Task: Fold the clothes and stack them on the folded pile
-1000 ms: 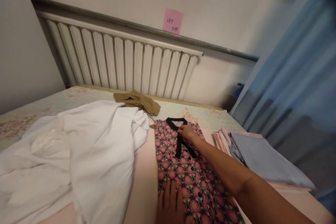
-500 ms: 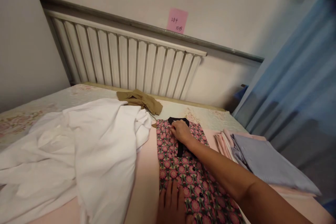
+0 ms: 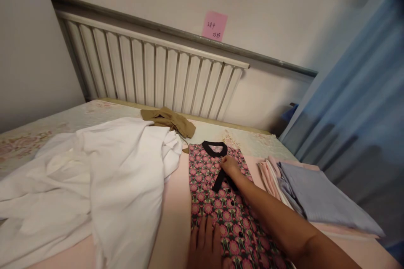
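Note:
A pink-and-black floral shirt (image 3: 202, 183) lies flat, front up, with a black collar (image 3: 206, 149) and dark buttons down its middle. My right hand (image 3: 231, 166) is closed in a pinch just below the collar, on the black neck tie (image 3: 218, 181), whose loose end hangs toward me. Flat on the shirt's lower left part rests my left hand (image 3: 205, 241), fingers stretched out. Its palm is partly cut off by the bottom of the view. My right forearm covers part of the shirt's right side.
Rumpled white cloth (image 3: 126, 176) spreads over the left of the bed. An olive-brown garment (image 3: 168, 119) lies behind it. At the right is a stack of folded clothes with a grey-blue one (image 3: 328, 195) on top. A radiator (image 3: 151, 71) and blue curtain (image 3: 353, 105) stand beyond.
My right hand has moved from the collar down and right, so the collar now shows whole. The tie's loose end has swung to a slant. My left hand has stayed in place.

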